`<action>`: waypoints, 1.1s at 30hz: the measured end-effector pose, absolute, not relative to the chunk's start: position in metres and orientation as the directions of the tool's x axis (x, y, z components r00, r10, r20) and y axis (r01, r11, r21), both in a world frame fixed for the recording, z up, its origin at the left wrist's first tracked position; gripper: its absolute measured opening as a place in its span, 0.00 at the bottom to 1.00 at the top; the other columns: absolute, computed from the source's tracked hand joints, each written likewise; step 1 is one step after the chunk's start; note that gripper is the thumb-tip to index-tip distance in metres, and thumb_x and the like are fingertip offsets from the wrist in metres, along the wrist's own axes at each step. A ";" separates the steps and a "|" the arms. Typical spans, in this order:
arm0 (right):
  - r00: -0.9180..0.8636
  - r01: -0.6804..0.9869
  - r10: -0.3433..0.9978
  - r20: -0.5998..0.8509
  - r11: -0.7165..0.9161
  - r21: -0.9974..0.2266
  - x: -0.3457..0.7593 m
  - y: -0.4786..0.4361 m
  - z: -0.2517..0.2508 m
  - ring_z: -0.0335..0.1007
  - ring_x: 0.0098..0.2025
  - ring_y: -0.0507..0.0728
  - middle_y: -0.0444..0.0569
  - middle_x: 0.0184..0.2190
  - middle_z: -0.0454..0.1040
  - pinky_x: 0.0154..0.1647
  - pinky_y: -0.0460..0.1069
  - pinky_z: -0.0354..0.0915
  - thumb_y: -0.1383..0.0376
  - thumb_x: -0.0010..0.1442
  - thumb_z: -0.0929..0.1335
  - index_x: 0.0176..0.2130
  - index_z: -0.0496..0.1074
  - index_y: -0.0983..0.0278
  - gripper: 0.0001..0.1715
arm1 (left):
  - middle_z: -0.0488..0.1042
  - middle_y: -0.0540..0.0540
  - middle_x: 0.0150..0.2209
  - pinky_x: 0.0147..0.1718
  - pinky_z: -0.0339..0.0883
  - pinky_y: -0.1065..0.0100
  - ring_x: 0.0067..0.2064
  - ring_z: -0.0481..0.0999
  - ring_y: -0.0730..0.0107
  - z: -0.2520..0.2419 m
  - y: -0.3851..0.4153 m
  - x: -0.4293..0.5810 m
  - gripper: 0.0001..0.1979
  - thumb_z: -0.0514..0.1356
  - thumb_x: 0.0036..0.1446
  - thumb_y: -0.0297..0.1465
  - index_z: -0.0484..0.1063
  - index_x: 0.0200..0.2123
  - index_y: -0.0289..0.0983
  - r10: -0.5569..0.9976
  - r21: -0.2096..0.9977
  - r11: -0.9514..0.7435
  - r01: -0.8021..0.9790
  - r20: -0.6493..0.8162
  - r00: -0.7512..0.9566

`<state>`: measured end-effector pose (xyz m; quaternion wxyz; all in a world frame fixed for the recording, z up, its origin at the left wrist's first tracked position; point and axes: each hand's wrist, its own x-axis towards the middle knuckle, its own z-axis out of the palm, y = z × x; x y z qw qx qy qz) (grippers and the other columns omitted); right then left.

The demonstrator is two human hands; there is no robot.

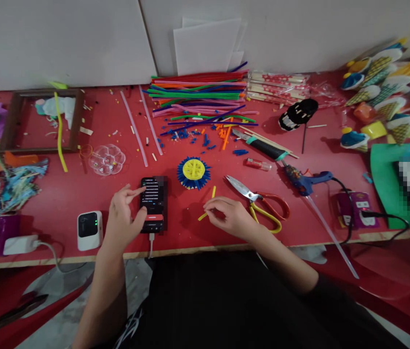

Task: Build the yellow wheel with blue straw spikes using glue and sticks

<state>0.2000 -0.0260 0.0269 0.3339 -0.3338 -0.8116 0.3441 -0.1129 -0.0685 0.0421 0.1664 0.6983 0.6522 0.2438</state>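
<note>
My left hand (pixel 127 215) is over a black phone (pixel 151 198), index finger and thumb spread at its lit screen; whether they press it I cannot tell. My right hand (pixel 230 215) is closed in a pinch at a short yellow strip of pipe cleaner (pixel 213 191), whose ends show on both sides of the fingertips. Beyond the hands lies a round piece (pixel 194 169) with a yellow crossed centre and a spiky blue fringe. Scissors (pixel 252 196) with red and yellow handles lie beside my right hand, blades slightly apart.
Coloured pipe cleaners (pixel 197 94) are piled at the back, with blue and orange clippings before them. A craft knife (pixel 265 148) and blue glue gun (pixel 305 180) lie right. A white device (pixel 89 230), clear flower-shaped tray (pixel 106 160) and wooden frame (pixel 7 131) are left.
</note>
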 end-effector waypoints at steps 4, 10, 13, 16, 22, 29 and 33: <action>-0.559 0.309 0.770 0.309 0.539 -0.784 0.200 -0.026 0.027 0.79 0.36 0.55 0.50 0.33 0.80 0.37 0.49 0.76 0.71 0.63 0.66 0.38 0.71 0.62 0.06 | 0.77 0.35 0.56 0.64 0.58 0.37 0.70 0.62 0.47 0.042 -0.067 -0.114 0.16 0.56 0.61 0.30 0.55 0.50 0.41 0.994 0.569 -0.080 0.818 0.108 0.022; -0.566 0.317 0.772 0.290 0.528 -0.788 0.199 -0.025 0.026 0.79 0.36 0.54 0.49 0.33 0.80 0.38 0.49 0.76 0.71 0.63 0.65 0.38 0.72 0.62 0.06 | 0.76 0.36 0.57 0.65 0.57 0.35 0.70 0.61 0.46 0.043 -0.061 -0.111 0.17 0.56 0.60 0.30 0.54 0.50 0.42 0.998 0.589 -0.052 0.806 0.068 0.015; -0.567 0.322 0.774 0.281 0.522 -0.790 0.200 -0.025 0.027 0.79 0.36 0.55 0.50 0.34 0.80 0.38 0.49 0.76 0.71 0.63 0.66 0.37 0.72 0.62 0.06 | 0.75 0.36 0.57 0.65 0.57 0.36 0.70 0.61 0.46 0.043 -0.059 -0.111 0.18 0.56 0.59 0.30 0.54 0.50 0.41 0.998 0.591 -0.045 0.805 0.066 0.007; -0.571 0.325 0.775 0.271 0.516 -0.792 0.200 -0.025 0.027 0.79 0.36 0.55 0.50 0.34 0.80 0.38 0.49 0.76 0.71 0.62 0.66 0.37 0.73 0.62 0.06 | 0.75 0.37 0.57 0.66 0.57 0.37 0.70 0.61 0.47 0.042 -0.058 -0.112 0.18 0.57 0.59 0.30 0.54 0.50 0.42 0.998 0.594 -0.039 0.803 0.066 -0.001; -0.574 0.327 0.776 0.260 0.509 -0.796 0.201 -0.025 0.026 0.79 0.37 0.55 0.50 0.34 0.80 0.39 0.50 0.76 0.71 0.62 0.66 0.38 0.73 0.62 0.06 | 0.75 0.36 0.57 0.66 0.57 0.37 0.70 0.61 0.47 0.042 -0.056 -0.112 0.19 0.57 0.59 0.30 0.55 0.51 0.41 0.995 0.599 -0.070 0.798 0.094 0.017; -0.574 0.330 0.776 0.261 0.511 -0.794 0.201 -0.026 0.025 0.79 0.36 0.55 0.50 0.34 0.80 0.38 0.49 0.76 0.71 0.62 0.66 0.37 0.72 0.62 0.06 | 0.79 0.39 0.50 0.65 0.58 0.38 0.68 0.65 0.47 0.046 -0.063 -0.106 0.18 0.57 0.57 0.27 0.61 0.51 0.40 0.971 0.501 -0.195 0.843 0.218 0.095; -0.574 0.330 0.773 0.269 0.519 -0.789 0.201 -0.026 0.026 0.79 0.35 0.54 0.50 0.33 0.80 0.37 0.48 0.75 0.71 0.63 0.66 0.37 0.72 0.62 0.06 | 0.79 0.40 0.49 0.65 0.58 0.38 0.66 0.67 0.47 0.043 -0.067 -0.105 0.18 0.56 0.58 0.27 0.62 0.52 0.40 0.966 0.451 -0.223 0.864 0.219 0.135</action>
